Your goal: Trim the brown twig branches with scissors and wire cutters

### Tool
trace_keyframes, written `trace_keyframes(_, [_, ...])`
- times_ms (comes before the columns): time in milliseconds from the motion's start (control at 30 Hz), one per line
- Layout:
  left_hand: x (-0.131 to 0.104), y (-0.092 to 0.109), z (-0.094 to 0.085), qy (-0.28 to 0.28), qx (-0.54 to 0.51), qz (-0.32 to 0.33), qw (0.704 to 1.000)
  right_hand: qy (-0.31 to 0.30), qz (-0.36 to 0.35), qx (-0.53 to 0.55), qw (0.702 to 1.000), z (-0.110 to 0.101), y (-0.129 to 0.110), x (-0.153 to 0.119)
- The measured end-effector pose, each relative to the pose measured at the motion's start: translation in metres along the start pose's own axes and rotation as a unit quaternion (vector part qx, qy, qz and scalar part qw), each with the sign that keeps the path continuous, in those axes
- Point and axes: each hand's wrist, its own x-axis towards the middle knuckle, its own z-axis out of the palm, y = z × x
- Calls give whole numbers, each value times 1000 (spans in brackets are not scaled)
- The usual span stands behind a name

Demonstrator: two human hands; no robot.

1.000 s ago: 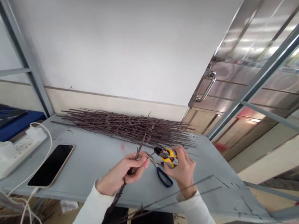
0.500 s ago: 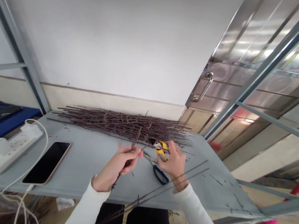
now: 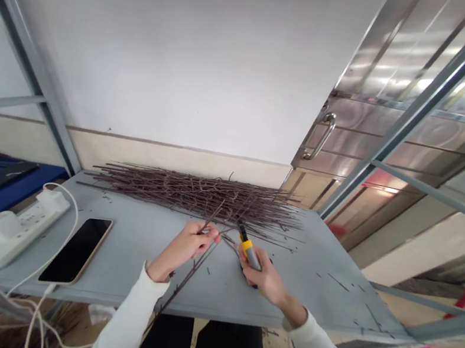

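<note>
My left hand (image 3: 189,245) is closed around thin dark twigs (image 3: 188,277), which slant from above my fingers down past the table's front edge. In my right hand (image 3: 264,277) is a pair of yellow-and-grey pliers (image 3: 249,251), dark jaws pointing up and left, beside the twigs but apart from my left hand. Scissors (image 3: 229,241) lie on the table between my hands, their handles mostly hidden by my right hand. Behind both hands a long heap of dark twigs (image 3: 193,192) stretches across the back of the table.
A phone (image 3: 75,250) and a white power strip (image 3: 17,232) with plugs and cables occupy the left side of the grey table (image 3: 126,263). Twig scraps (image 3: 338,281) are scattered at the right. Metal posts (image 3: 424,106) frame both sides, with a wall behind.
My right hand has turned, so the pliers now show edge-on with their handles pressed closer together. The long twigs that crossed my right wrist have swung left, near my left hand.
</note>
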Motion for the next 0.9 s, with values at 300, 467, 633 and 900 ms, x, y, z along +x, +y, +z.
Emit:
trace_keyframes(300, [-11,-1,5,38,118,105,987,-150,132,304,932,-4,-3,-20])
trace_keyframes(467, [-27,-7,32,162,313,137,926,-224,173,346,894,-24,-10,-18])
trace_keyframes(633, [-33,-7,50,225,446,136,856,-295,234,347,859,-49,-26,-15])
trace_keyframes(900, [-30,-4,54,219,440,122,862,-200,243,217,924,-58,-31,-15])
